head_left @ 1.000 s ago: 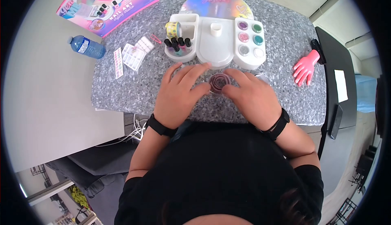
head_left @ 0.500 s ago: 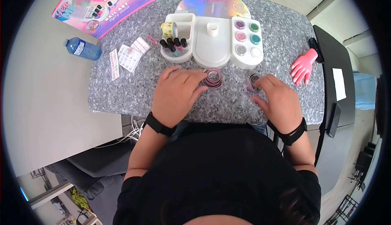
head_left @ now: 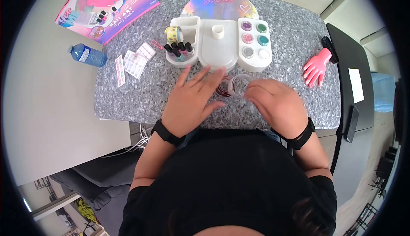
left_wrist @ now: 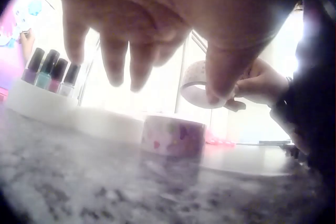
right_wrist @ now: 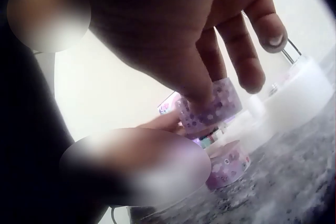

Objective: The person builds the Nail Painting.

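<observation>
Head view: bright, even light, faint soft shadows, mostly sharp; strong fisheye bends the outer parts, black vignette all round. Rainbow sheen on the backboard [head_left: 205, 7]. Left wrist view: background blown out white, left grip [left_wrist: 152, 19] dark against it, table [left_wrist: 89, 182] blurred, print on tape roll [left_wrist: 173, 136] smeared. Right wrist view: backlit, right grip [right_wrist: 184, 32] shadowed; two blurred oval patches at left.

L hand [left_wrist: 152, 19] up top, fingers pointing down, loosely spread. Below, a short pale roll w/ purple & pink print [left_wrist: 173, 136] sits on the grey speckled counter [left_wrist: 105, 182]. R hand [left_wrist: 261, 83], bkgd, holds a tilted pale ring [left_wrist: 195, 86] above it; L thumb overlaps, contact unclear. At left, 4 small blk-capped bottles [left_wrist: 58, 71] in a white holder [left_wrist: 47, 103].
</observation>
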Available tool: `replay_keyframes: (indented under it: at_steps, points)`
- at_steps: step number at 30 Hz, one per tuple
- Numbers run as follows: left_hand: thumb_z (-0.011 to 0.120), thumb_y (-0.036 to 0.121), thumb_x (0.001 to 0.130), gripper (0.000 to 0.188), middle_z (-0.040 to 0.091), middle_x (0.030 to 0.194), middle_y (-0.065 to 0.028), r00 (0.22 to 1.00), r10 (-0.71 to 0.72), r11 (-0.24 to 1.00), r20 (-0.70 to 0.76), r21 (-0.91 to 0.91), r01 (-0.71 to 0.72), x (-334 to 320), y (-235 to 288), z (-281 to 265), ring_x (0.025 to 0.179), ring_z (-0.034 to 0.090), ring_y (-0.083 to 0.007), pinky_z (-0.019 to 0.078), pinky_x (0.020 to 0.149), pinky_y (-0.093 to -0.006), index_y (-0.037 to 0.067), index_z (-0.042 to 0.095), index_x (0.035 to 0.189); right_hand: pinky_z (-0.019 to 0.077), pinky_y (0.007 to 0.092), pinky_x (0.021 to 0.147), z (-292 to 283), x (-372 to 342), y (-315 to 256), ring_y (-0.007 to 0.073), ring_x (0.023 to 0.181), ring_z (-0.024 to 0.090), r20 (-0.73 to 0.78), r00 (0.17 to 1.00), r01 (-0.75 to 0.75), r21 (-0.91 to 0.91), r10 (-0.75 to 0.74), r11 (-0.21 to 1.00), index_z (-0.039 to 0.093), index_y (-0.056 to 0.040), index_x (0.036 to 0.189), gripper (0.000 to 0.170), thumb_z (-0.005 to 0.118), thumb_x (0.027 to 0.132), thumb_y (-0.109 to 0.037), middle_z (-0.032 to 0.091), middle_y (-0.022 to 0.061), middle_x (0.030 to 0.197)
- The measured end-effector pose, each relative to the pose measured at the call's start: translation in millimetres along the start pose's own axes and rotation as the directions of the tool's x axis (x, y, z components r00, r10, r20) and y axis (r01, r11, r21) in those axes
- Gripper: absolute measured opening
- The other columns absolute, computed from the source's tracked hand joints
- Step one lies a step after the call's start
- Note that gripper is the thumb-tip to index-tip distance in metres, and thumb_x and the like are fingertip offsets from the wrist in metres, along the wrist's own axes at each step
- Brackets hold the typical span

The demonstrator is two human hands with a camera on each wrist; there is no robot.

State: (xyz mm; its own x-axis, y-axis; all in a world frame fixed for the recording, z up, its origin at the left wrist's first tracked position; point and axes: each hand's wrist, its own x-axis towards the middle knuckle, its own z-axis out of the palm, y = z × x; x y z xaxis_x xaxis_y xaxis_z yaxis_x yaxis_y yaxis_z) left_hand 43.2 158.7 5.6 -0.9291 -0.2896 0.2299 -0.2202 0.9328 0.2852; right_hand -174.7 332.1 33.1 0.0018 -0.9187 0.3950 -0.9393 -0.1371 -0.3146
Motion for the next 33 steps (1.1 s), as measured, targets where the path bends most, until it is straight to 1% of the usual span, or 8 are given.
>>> replay_keyframes:
  at_steps: [3, 4, 6, 9, 15, 18, 23, 33]
  points:
    - [0.084, 0.038, 0.091, 0.047, 0.061, 0.161, -0.0054, 0.980, -0.007, 0.992, -0.200, -0.124, -0.018, 7, 12, -12, 0.156, 0.049, -0.0329, 0.0268, 0.133, -0.0587, 0.018, 0.075, 0.133, 0.0599, 0.0413, 0.083, 4, 3, -2, 0.0291, 0.100, 0.072, 0.046, 0.997, 0.056, 0.010, -0.057, 0.998, 0.071, -0.0134, 0.112, 0.026, 0.072, 0.087, -0.009, 0.071, 0.0042, 0.112]
    - [0.084, 0.038, 0.091, 0.047, 0.061, 0.161, -0.0054, 0.980, -0.007, 0.992, -0.198, -0.123, -0.017, 7, 12, -16, 0.156, 0.049, -0.0329, 0.0268, 0.133, -0.0587, 0.018, 0.075, 0.133, 0.0596, 0.0406, 0.083, 5, 4, -5, 0.0284, 0.100, 0.072, 0.049, 0.995, 0.091, 0.025, -0.092, 0.996, 0.071, -0.0139, 0.113, 0.025, 0.071, 0.088, -0.010, 0.070, 0.0038, 0.111]
    - [0.089, 0.032, 0.083, 0.030, 0.060, 0.161, -0.0046, 0.985, 0.144, 0.990, -0.097, 0.013, -0.144, 5, 10, -23, 0.156, 0.048, -0.0325, 0.0266, 0.132, -0.0608, 0.018, 0.078, 0.108, 0.0592, 0.0399, 0.083, 6, 7, -10, 0.0277, 0.100, 0.071, 0.054, 0.990, 0.127, 0.042, -0.129, 0.991, 0.070, -0.0145, 0.113, 0.024, 0.070, 0.089, -0.011, 0.068, 0.0033, 0.109]
    - [0.090, 0.025, 0.080, 0.021, 0.062, 0.158, -0.0036, 0.987, 0.097, 0.995, -0.127, 0.037, -0.093, 5, 1, -21, 0.154, 0.051, -0.0305, 0.0269, 0.132, -0.0617, 0.018, 0.075, 0.093, 0.0585, 0.0395, 0.082, 9, 11, -12, 0.0265, 0.098, 0.070, 0.088, 0.986, 0.139, 0.050, -0.143, 0.989, 0.069, -0.0146, 0.111, 0.021, 0.068, 0.091, -0.012, 0.066, 0.0029, 0.104]
    - [0.090, 0.023, 0.079, 0.023, 0.063, 0.156, -0.0030, 0.981, 0.073, 0.994, -0.177, 0.090, -0.058, 3, -8, -19, 0.150, 0.054, -0.0303, 0.0275, 0.131, -0.0633, 0.017, 0.075, 0.095, 0.0595, 0.0402, 0.079, 20, 17, -5, 0.0253, 0.098, 0.070, 0.128, 0.990, 0.057, -0.037, -0.052, 0.998, 0.069, -0.0152, 0.110, 0.018, 0.069, 0.092, -0.013, 0.066, 0.0023, 0.108]
    - [0.089, 0.027, 0.081, 0.023, 0.063, 0.156, -0.0030, 0.983, 0.045, 0.996, -0.180, 0.089, -0.029, 4, -7, -21, 0.149, 0.054, -0.0298, 0.0268, 0.131, -0.0640, 0.018, 0.075, 0.097, 0.0598, 0.0427, 0.082, 22, 20, -7, 0.0289, 0.103, 0.070, 0.131, 0.991, 0.016, -0.044, -0.010, 0.999, 0.071, -0.0152, 0.111, 0.020, 0.078, 0.092, -0.013, 0.067, 0.0039, 0.126]
    - [0.087, 0.028, 0.083, 0.021, 0.064, 0.155, -0.0015, 0.986, 0.049, 0.995, -0.160, 0.089, -0.035, 3, -14, -16, 0.149, 0.055, -0.0282, 0.0257, 0.131, -0.0641, 0.019, 0.076, 0.099, 0.0605, 0.0443, 0.086, 20, 24, -9, 0.0321, 0.112, 0.071, 0.186, 0.982, -0.061, 0.114, 0.039, 0.992, 0.073, -0.0150, 0.106, 0.013, 0.079, 0.094, -0.016, 0.064, 0.0048, 0.139]
    - [0.085, 0.024, 0.087, 0.014, 0.068, 0.136, 0.0008, 0.993, 0.065, 0.998, -0.102, 0.009, -0.064, 10, -23, -10, 0.146, 0.058, -0.0258, 0.0256, 0.132, -0.0623, 0.020, 0.076, 0.096, 0.0615, 0.0465, 0.087, 20, 22, -7, 0.0333, 0.111, 0.071, 0.193, 0.980, -0.084, 0.197, 0.046, 0.977, 0.073, -0.0127, 0.103, 0.011, 0.079, 0.094, -0.016, 0.063, 0.0063, 0.138]
